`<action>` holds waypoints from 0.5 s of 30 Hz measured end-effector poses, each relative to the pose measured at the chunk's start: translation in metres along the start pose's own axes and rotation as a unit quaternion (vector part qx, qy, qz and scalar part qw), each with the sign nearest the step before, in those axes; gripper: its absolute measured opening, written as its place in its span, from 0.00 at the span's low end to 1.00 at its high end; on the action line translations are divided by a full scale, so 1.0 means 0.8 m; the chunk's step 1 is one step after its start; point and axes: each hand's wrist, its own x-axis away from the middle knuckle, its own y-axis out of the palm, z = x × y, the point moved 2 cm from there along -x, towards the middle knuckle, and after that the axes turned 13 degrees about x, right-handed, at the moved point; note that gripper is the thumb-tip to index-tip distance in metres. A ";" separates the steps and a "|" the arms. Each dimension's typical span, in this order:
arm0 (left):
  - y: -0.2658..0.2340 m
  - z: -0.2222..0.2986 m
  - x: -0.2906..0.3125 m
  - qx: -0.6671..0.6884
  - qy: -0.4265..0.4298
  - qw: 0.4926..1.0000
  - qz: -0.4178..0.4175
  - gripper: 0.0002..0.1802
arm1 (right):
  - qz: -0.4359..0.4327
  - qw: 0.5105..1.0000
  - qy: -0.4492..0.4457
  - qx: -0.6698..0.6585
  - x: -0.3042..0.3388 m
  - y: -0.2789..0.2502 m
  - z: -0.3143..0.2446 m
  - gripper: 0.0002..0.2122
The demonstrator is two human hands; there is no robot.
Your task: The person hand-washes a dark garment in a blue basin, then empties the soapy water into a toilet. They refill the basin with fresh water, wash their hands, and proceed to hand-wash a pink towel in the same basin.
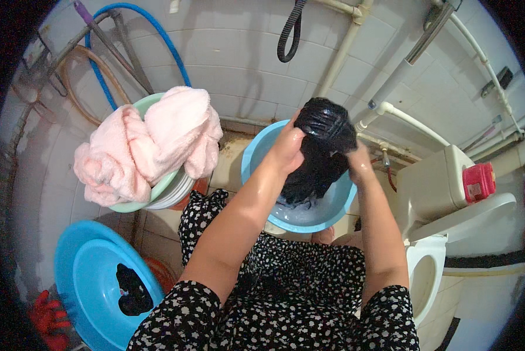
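Observation:
A wet, shiny black garment [326,126] is bunched up between my two hands, its lower part hanging into a light blue basin [253,155]. My left hand [288,147] is closed on the garment's left side. On its right side, my right hand [359,164] grips the cloth, the fingers partly hidden behind it. Soapy water [332,202] shows in the basin around the cloth's lower end. What kind of garment it is cannot be made out.
Pink towels [151,143] are heaped in a pale green basin [163,186] at the left. Below it, a larger blue basin [87,257] holds a small black cloth item [135,291]. A toilet [432,193] stands at the right. Red gloves [49,319] lie lower left.

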 end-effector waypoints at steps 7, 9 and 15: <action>0.024 0.009 0.015 -0.146 -0.007 0.989 0.016 0.27 | 0.174 0.943 -0.202 -0.201 0.023 -0.023 -0.079 0.16; -0.032 -0.007 0.004 -0.288 -0.033 0.955 0.068 0.25 | 0.161 0.947 -0.241 -0.141 0.017 -0.018 -0.076 0.19; -0.177 -0.030 0.010 -0.695 0.030 0.685 0.215 0.33 | 0.177 0.895 -0.271 0.307 0.000 0.045 0.004 0.27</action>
